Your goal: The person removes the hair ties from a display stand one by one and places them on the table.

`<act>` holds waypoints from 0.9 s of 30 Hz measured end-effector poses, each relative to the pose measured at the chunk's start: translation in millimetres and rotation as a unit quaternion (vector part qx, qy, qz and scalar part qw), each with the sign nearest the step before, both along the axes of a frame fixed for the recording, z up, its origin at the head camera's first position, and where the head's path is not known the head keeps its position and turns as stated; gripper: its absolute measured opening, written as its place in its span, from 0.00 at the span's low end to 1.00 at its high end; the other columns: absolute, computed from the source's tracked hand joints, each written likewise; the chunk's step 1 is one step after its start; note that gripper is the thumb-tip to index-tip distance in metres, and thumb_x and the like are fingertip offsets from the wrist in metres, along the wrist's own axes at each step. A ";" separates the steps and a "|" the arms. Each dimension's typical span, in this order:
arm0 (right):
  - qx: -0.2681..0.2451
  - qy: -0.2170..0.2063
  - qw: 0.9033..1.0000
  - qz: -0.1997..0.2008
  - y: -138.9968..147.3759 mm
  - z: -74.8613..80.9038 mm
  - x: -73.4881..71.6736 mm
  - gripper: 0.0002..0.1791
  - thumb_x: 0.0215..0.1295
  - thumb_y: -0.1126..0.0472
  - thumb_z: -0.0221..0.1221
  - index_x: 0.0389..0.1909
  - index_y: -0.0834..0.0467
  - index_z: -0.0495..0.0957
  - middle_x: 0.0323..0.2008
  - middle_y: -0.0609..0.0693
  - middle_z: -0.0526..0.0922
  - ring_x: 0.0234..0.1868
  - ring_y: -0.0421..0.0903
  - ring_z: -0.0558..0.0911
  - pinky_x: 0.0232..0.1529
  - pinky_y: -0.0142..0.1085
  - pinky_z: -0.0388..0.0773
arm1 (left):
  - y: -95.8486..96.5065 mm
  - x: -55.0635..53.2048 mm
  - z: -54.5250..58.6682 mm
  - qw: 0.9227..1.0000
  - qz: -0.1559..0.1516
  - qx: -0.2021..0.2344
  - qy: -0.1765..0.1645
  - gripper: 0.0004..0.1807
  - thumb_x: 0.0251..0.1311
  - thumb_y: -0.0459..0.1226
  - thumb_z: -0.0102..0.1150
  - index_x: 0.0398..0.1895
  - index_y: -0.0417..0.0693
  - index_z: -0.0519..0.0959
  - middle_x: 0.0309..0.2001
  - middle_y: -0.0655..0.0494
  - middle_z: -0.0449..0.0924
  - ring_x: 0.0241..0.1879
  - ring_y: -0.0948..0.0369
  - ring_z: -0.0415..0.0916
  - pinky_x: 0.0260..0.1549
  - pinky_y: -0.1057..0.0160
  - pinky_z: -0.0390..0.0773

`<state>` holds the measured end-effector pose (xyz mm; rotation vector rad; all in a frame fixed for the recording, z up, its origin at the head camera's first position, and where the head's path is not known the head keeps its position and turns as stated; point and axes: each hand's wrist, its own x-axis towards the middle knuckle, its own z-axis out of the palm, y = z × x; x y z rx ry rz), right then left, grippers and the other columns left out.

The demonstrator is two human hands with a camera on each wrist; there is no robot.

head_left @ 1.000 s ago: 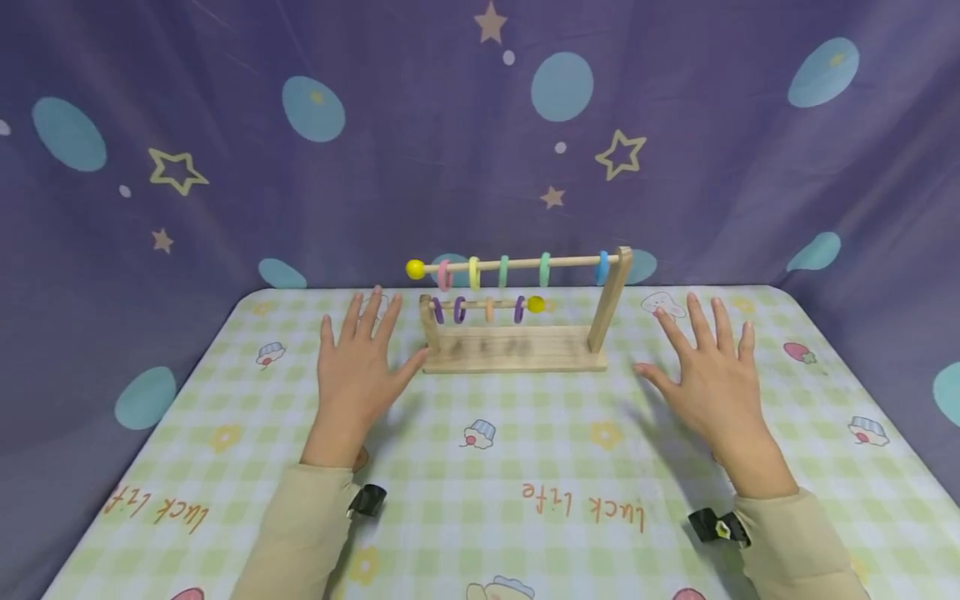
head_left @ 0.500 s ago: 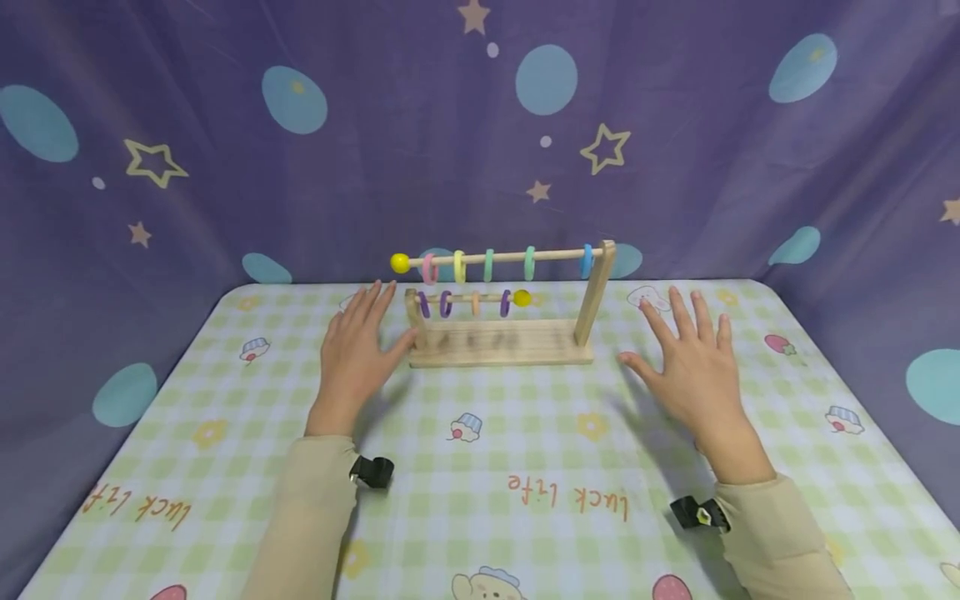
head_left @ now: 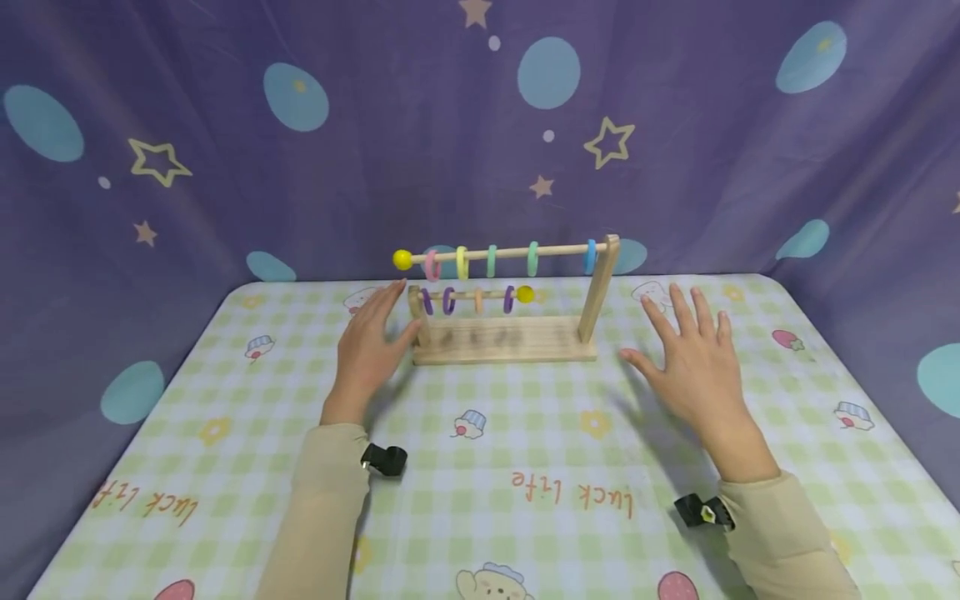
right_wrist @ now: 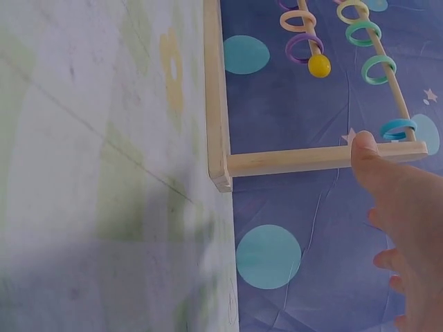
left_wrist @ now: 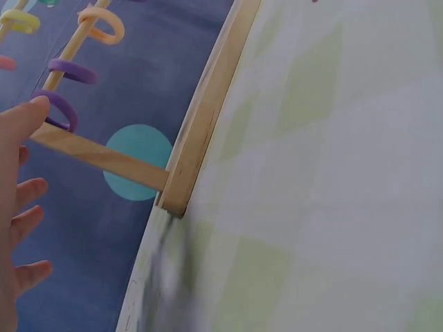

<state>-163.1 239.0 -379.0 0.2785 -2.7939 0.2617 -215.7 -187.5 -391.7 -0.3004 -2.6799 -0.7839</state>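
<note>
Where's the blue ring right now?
In the head view, the blue ring hangs near the right end of the upper rod, beside the tall post.

Looks like a small draped recording booth here: purple cloth hangs behind and along both sides, stars and blue ovals scattered over it. Down in front, a green-and-white checked tablecloth, cupcakes and strawberries printed across. Two black wrist cameras, too! Whether home or studio lies around it, I can't tell.
</note>
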 end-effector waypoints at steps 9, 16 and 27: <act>-0.001 0.000 1.000 0.004 -1.1 -0.4 -0.5 0.43 0.67 0.34 0.55 0.77 0.49 0.56 0.77 0.60 0.47 0.77 0.60 0.40 0.70 0.65 0.40 | 8.9 -6.1 -5.9 0.991 0.004 0.128 -0.047 0.33 0.71 0.53 0.53 0.76 0.59 0.59 0.73 0.52 0.63 0.72 0.48 0.56 0.69 0.42 0.56; -0.006 0.009 1.000 0.009 -3.3 -0.6 -3.3 0.43 0.67 0.38 0.58 0.77 0.50 0.56 0.77 0.60 0.49 0.78 0.59 0.41 0.71 0.64 0.40 | 12.4 -9.4 -3.0 0.976 -0.026 0.213 -0.041 0.29 0.72 0.45 0.55 0.73 0.50 0.64 0.65 0.47 0.73 0.66 0.51 0.66 0.64 0.47 0.65; -0.020 0.036 0.999 0.020 -7.4 2.0 -1.0 0.43 0.65 0.37 0.59 0.76 0.51 0.59 0.75 0.59 0.54 0.75 0.61 0.52 0.70 0.62 0.48 | 17.5 -7.0 -4.6 0.971 -0.041 0.228 -0.050 0.28 0.72 0.39 0.54 0.73 0.48 0.64 0.62 0.42 0.73 0.60 0.47 0.72 0.58 0.48 0.69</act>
